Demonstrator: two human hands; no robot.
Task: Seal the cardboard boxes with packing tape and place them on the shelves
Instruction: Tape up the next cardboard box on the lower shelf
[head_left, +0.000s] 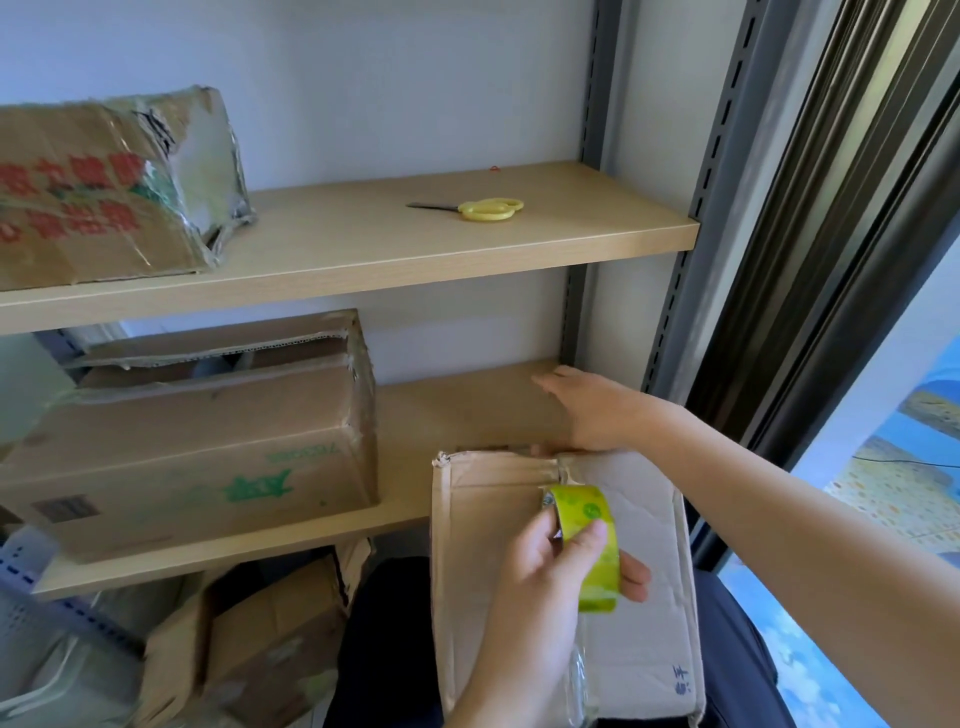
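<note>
Upper shelf (363, 244), far left: cardboard box with red printing (98, 192), battered, wrapped in glossy clear tape, one corner torn; the red characters are too blurred to read.

Middle shelf (457, 410), left: long cardboard box with green printing (208, 447), top flaps partly raised and leaving a gap; contents are not visible. Green characters and a line of digits on its front cannot be read; a small barcode label sits at the lower left.

Below the shelves, left: open carton (270, 639), flaps standing up, interior dark and unreadable. Beside it at far left, a grey perforated basket (47, 623) with pale contents that cannot be identified.

Upper shelf, centre: yellow-handled scissors (478, 209), lying flat, blades closed and pointing left.

Centre right, resting on the person's lap with its far edge at the middle shelf: plain cardboard box (639, 597), flaps closed, centre seam carrying clear tape; small blue handwritten marks at its near right corner, illegible.

Left hand (540, 582): grips the roll of packing tape (589, 545), a green-printed roll, over the box's seam.

Right hand (597, 410): fingers extended flat, palm down, pressing the far edge of the plain box.
</note>
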